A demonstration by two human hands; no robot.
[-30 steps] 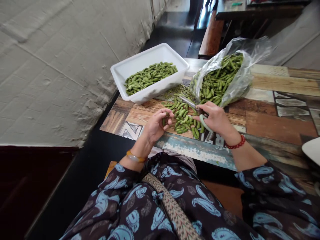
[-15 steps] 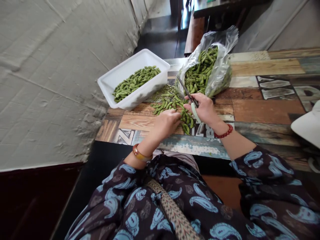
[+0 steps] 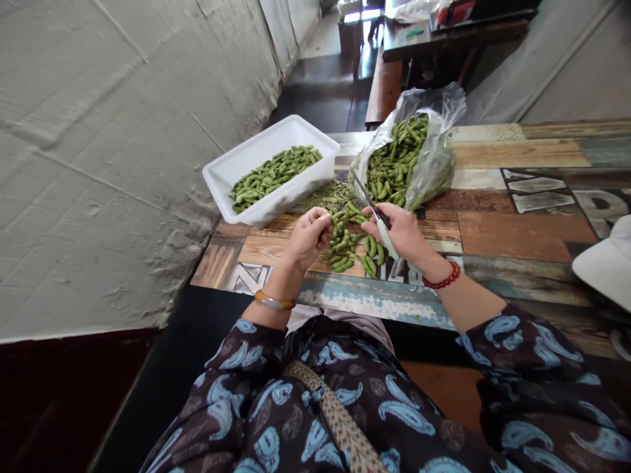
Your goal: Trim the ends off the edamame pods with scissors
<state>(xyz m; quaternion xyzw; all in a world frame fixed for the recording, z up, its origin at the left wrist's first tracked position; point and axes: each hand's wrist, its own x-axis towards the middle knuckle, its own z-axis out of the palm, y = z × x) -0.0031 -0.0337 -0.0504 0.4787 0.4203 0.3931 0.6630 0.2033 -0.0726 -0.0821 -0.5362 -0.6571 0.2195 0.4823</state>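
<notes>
My right hand (image 3: 399,231) is closed on scissors (image 3: 385,238) with pale green handles, their dark blades pointing up and left toward the bag. Just left of the loose pods, my left hand (image 3: 309,238) is closed, fingers pinched together; what they hold, if anything, is hidden. Loose green pods (image 3: 342,244) lie on the table between my hands, with small trimmings (image 3: 329,196) behind them. A white plastic tub (image 3: 279,206) at the back left holds many green pods (image 3: 276,172). Behind my right hand, a clear plastic bag (image 3: 434,172) stands open, full of pods.
The wood-patterned table (image 3: 522,230) stretches to the right, where a white object (image 3: 604,253) sits at its edge. A pale wall (image 3: 98,164) rises on the left. Beyond are a bench (image 3: 383,89) and another table (image 3: 409,45).
My left hand has moved left, away from the scissors, uncovering more loose pods. My right hand still holds the scissors. The whole view has shifted slightly, showing more of the far table.
</notes>
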